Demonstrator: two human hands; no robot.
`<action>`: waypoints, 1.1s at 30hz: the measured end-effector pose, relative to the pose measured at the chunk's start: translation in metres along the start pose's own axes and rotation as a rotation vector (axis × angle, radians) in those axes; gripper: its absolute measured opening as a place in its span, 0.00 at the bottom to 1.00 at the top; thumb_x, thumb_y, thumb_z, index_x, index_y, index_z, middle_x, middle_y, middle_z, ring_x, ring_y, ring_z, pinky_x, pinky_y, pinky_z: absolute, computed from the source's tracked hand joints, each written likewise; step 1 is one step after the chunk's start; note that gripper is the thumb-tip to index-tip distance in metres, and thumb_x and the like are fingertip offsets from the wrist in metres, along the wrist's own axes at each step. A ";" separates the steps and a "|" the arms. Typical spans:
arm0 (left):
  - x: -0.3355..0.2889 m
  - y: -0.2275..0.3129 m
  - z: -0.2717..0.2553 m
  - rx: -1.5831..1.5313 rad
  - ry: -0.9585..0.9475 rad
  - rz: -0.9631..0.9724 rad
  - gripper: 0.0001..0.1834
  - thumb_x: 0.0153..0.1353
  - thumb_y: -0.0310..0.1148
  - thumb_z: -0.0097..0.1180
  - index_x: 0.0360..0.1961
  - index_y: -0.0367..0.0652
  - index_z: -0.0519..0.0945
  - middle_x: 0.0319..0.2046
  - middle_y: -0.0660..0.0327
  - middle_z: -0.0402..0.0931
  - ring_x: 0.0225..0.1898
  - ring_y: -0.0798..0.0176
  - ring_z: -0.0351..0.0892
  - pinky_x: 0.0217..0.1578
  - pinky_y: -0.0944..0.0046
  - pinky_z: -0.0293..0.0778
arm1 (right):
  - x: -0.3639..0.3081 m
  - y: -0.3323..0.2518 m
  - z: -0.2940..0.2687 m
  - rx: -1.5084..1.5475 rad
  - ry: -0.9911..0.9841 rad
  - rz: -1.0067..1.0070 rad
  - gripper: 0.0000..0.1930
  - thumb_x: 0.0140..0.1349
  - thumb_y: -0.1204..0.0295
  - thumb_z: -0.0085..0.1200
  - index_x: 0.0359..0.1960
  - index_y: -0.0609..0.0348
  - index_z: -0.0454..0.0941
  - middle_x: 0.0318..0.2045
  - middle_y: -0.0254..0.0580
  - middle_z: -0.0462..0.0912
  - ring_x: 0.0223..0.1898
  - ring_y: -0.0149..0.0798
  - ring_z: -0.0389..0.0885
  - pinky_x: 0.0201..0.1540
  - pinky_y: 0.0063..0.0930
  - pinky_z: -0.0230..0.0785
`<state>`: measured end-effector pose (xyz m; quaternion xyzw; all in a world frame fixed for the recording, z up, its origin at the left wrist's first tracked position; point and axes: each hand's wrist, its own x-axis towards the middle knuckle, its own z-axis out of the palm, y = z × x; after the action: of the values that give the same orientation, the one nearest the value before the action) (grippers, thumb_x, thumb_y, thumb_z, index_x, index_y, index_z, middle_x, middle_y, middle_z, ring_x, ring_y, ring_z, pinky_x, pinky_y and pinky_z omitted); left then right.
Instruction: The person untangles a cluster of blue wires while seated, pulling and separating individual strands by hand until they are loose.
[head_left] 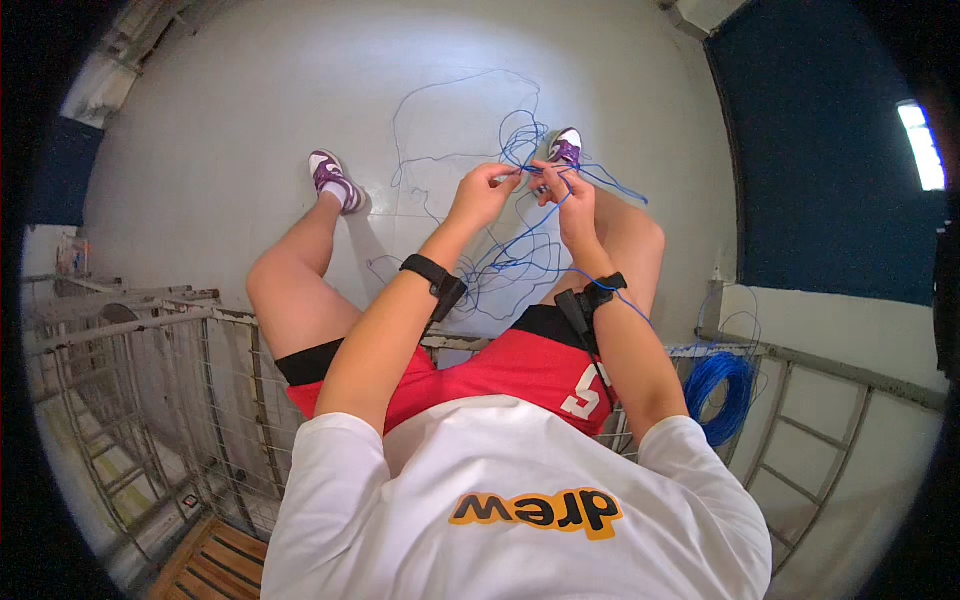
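A thin blue wire (531, 168) runs in tangled loops between my hands, which are close together above the floor. My left hand (485, 192) pinches it between thumb and fingertips. Just to the right, my right hand (568, 192) grips the same wire with bent fingers, some of them partly spread. Strands hang below both hands in a loose tangle, and one passes along my right forearm. Exactly how the wire crosses between the fingertips is too small to tell.
A coil of blue wire (718, 398) hangs at my right by a metal rack (815, 435). Loose wire trails over the pale floor (440, 115) ahead. White metal frames (130, 325) and a slatted wooden surface (215, 565) are at the left. A dark blue panel (830, 170) stands far right.
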<state>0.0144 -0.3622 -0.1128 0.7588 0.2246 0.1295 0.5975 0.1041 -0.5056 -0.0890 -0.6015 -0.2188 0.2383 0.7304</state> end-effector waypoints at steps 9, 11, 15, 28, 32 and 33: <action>-0.005 0.000 -0.050 -0.217 0.221 0.180 0.09 0.58 0.33 0.63 0.32 0.38 0.82 0.26 0.63 0.80 0.31 0.72 0.74 0.34 0.71 0.70 | 0.011 0.020 -0.014 0.221 0.127 0.038 0.14 0.67 0.63 0.51 0.38 0.63 0.80 0.36 0.40 0.82 0.33 0.30 0.80 0.27 0.21 0.68; -0.009 0.012 -0.081 -0.049 0.129 0.208 0.08 0.59 0.32 0.62 0.32 0.37 0.82 0.28 0.63 0.81 0.31 0.73 0.75 0.35 0.72 0.70 | 0.014 0.014 -0.018 0.328 0.208 0.133 0.18 0.69 0.57 0.49 0.39 0.61 0.79 0.30 0.36 0.79 0.31 0.30 0.79 0.27 0.20 0.66; -0.020 0.040 -0.151 0.356 -0.023 0.189 0.06 0.58 0.29 0.61 0.31 0.36 0.82 0.25 0.64 0.81 0.27 0.75 0.73 0.29 0.73 0.69 | 0.017 0.010 -0.024 0.482 0.284 0.163 0.23 0.67 0.48 0.47 0.42 0.58 0.76 0.28 0.33 0.75 0.30 0.28 0.76 0.27 0.20 0.65; -0.036 0.136 -0.304 0.902 0.774 0.597 0.09 0.59 0.40 0.63 0.32 0.46 0.82 0.21 0.63 0.79 0.20 0.66 0.76 0.23 0.67 0.72 | 0.018 0.009 -0.018 0.537 0.358 0.130 0.24 0.65 0.46 0.49 0.43 0.56 0.75 0.33 0.33 0.75 0.29 0.30 0.72 0.27 0.23 0.62; -0.039 0.138 -0.348 0.903 0.954 0.419 0.16 0.59 0.49 0.60 0.34 0.47 0.82 0.25 0.62 0.81 0.26 0.65 0.79 0.29 0.64 0.74 | 0.021 0.005 -0.032 0.740 0.494 0.145 0.22 0.65 0.48 0.49 0.44 0.55 0.74 0.33 0.33 0.72 0.28 0.31 0.69 0.27 0.22 0.61; -0.040 0.137 -0.359 0.867 1.040 0.265 0.18 0.59 0.52 0.59 0.34 0.48 0.82 0.25 0.62 0.81 0.28 0.64 0.80 0.32 0.63 0.74 | 0.022 0.005 -0.039 0.800 0.563 0.134 0.21 0.65 0.49 0.50 0.43 0.54 0.75 0.31 0.32 0.71 0.27 0.31 0.69 0.27 0.22 0.61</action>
<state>-0.1613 -0.1029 0.1126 0.7897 0.4188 0.4471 0.0341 0.1446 -0.5220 -0.1004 -0.3278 0.1346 0.1783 0.9180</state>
